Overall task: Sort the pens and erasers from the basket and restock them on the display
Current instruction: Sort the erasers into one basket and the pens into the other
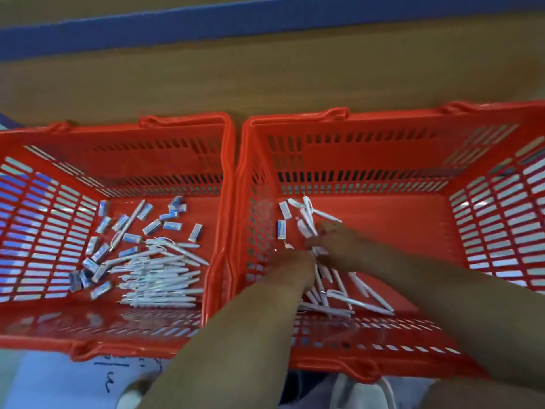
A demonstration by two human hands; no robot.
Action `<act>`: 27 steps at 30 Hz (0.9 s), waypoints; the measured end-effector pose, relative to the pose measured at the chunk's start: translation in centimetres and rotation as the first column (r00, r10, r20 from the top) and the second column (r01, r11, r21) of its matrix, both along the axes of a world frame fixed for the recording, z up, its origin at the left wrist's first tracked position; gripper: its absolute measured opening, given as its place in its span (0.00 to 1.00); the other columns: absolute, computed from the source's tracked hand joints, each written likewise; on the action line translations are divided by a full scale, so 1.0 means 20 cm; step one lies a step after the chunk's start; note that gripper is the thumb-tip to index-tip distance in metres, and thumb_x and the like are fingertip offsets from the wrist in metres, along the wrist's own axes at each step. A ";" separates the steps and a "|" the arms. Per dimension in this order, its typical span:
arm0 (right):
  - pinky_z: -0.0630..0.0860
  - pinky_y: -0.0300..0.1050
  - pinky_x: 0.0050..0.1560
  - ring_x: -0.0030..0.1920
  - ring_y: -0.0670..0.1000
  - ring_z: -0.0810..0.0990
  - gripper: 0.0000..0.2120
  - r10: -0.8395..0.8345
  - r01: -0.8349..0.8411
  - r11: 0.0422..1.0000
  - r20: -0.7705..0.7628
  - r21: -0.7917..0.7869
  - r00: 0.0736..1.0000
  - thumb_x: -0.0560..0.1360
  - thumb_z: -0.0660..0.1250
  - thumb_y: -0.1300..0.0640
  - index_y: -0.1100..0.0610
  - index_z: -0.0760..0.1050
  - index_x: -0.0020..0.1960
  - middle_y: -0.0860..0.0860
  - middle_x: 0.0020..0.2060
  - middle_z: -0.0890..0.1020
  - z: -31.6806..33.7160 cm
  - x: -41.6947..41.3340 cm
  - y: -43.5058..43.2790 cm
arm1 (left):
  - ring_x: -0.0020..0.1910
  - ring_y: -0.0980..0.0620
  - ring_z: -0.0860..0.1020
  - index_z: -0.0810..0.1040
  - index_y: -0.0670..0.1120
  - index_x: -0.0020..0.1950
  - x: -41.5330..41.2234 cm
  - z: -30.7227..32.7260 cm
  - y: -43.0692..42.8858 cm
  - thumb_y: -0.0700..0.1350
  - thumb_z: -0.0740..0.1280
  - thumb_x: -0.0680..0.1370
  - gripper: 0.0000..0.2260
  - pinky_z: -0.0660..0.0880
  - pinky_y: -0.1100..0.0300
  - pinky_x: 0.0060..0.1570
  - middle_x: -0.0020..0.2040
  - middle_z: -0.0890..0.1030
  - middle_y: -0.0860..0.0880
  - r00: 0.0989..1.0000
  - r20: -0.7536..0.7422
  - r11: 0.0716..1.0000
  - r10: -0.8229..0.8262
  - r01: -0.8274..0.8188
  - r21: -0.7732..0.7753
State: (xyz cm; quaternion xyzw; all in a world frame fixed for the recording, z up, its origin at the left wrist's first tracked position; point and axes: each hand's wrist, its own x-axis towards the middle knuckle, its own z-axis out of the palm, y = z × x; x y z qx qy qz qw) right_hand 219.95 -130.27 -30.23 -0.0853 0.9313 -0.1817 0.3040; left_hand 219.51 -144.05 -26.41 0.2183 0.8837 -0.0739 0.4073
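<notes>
Reaching into the right orange slatted plastic basket, both bare forearms enter from the near edge. The right hand has its fingers curled round a bunch of white plastic pens, which fan out toward the far left corner of that basket. The left hand sits just beside it, low over the basket floor; motion blur hides its fingers, so whether it grasps anything cannot be told. More loose white pens lie crossed on the floor under and behind both hands, near the front wall. Two small blue-and-white wrapped erasers lie against the left wall of the same basket.

The left orange slatted plastic basket stands touching the right one, side by side. It contains a stacked pile of white pens lying roughly parallel toward its front right, and scattered wrapped erasers spread across the back and left of its floor.

Both baskets rest on a brown wooden table. A blue strip runs along its far side. A white sheet with handwriting lies below the left basket.
</notes>
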 end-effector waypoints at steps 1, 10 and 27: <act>0.69 0.45 0.61 0.60 0.58 0.72 0.20 -0.018 0.019 0.999 -0.027 0.034 0.999 0.73 0.66 0.49 0.44 0.72 0.66 0.56 0.58 0.72 0.00 0.01 0.04 | 0.62 0.39 0.75 0.76 0.38 0.61 0.01 0.00 0.01 0.38 0.62 0.76 0.15 0.73 0.49 0.59 0.63 0.76 0.38 1.000 -0.006 1.000 0.013 -0.013 0.020; 0.70 0.55 0.61 0.67 0.57 0.60 0.27 -0.285 0.317 0.915 -0.157 0.249 0.946 0.69 0.67 0.57 0.40 0.70 0.66 0.53 0.65 0.64 0.02 0.05 0.24 | 0.55 0.41 0.77 0.52 0.54 0.77 -0.02 -0.10 0.05 0.34 0.63 0.71 0.38 0.73 0.56 0.50 0.56 0.79 0.40 0.948 0.050 0.827 0.315 -0.300 0.476; 0.74 0.46 0.52 0.56 0.54 0.77 0.12 0.058 -0.040 0.993 -0.160 0.114 0.985 0.73 0.66 0.48 0.52 0.78 0.54 0.50 0.51 0.78 -0.04 0.14 0.16 | 0.61 0.38 0.72 0.72 0.47 0.63 -0.03 -0.23 0.00 0.39 0.63 0.73 0.18 0.71 0.47 0.61 0.61 0.75 0.41 0.966 -0.179 0.978 -0.186 0.199 0.057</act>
